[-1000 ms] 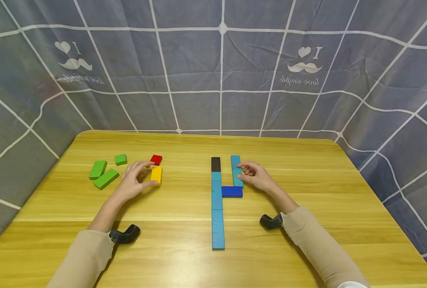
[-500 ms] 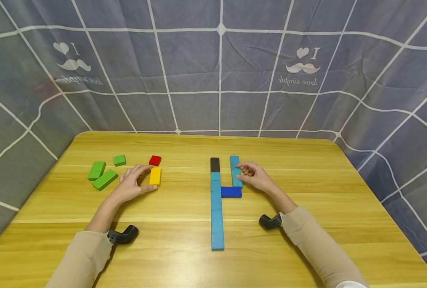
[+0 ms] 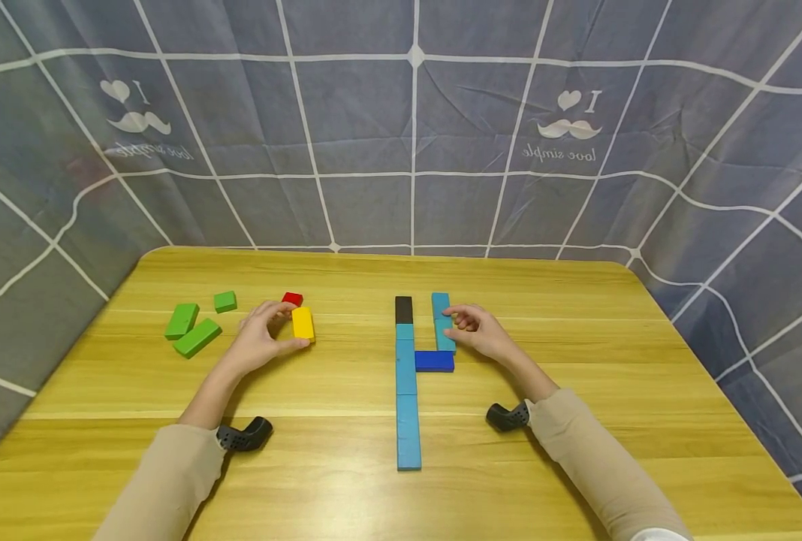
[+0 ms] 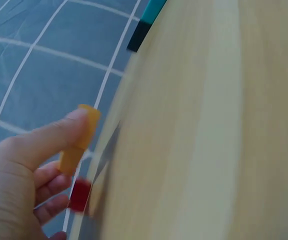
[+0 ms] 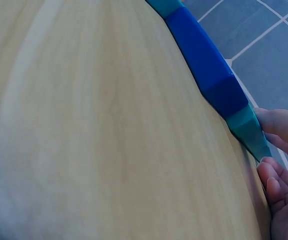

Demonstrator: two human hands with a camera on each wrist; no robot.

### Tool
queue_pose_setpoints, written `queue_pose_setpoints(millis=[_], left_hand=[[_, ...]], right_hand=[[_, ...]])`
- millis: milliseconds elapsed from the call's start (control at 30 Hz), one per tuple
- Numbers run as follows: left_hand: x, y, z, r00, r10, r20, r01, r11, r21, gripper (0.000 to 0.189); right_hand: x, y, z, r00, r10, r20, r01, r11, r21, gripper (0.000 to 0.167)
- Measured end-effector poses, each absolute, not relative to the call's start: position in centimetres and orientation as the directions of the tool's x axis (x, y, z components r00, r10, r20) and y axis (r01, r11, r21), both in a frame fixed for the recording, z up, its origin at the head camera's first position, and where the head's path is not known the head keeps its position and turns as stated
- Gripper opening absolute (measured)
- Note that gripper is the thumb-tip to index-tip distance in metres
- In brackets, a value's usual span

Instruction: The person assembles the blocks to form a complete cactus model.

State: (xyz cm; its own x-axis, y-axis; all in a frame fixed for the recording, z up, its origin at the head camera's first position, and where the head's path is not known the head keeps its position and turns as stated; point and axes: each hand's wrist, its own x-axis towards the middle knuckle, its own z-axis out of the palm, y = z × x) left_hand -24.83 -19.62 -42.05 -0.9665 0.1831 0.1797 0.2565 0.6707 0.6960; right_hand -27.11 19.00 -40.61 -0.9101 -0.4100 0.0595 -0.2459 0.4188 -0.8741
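In the head view my left hand (image 3: 259,340) pinches a yellow block (image 3: 303,324) between thumb and fingers. The left wrist view shows the yellow block (image 4: 81,142) raised off the table, the thumb on its near side. Behind it lies a red block (image 3: 293,299), partly covered by the fingers. My right hand (image 3: 485,332) has curled fingers, with thumb and fingertip on the side of two light blue blocks (image 3: 444,324) set end to end. A dark blue block (image 3: 435,361) lies crosswise between them and a long row of light blue blocks (image 3: 408,409), topped by a black block (image 3: 404,309).
Several green blocks (image 3: 197,337) lie to the left of my left hand. The wooden table (image 3: 320,466) ends at a grey curtain (image 3: 360,120) with white lines. Black wrist pieces (image 3: 245,436) stick out from both sleeves.
My left hand has taken hold of the yellow block, lifted it and moved it slightly right and away from me. The right hand and the blue blocks have stayed in place.
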Motion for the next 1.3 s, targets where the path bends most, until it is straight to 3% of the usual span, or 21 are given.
queue_pose_setpoints(millis=[300, 800, 1300], left_hand=[[-27.5, -14.3, -42.1, -0.947, 0.148, 0.285, 0.313, 0.628, 0.713, 0.064], [-32.1, -10.6, -43.2, -0.976, 0.129, 0.175, 0.216, 0.663, 0.716, 0.068], [-34.2, -8.6, -43.1, -0.984, 0.148, 0.095, 0.172, 0.685, 0.708, 0.068]], right_hand=[[-28.7, 19.9, -43.2, -0.911, -0.407, 0.071, -0.257, 0.423, -0.869, 0.036], [-28.7, 19.8, -43.3, -0.911, -0.406, 0.078, -0.261, 0.419, -0.870, 0.036], [-28.7, 19.8, -43.2, -0.909, -0.411, 0.072, -0.252, 0.403, -0.880, 0.039]])
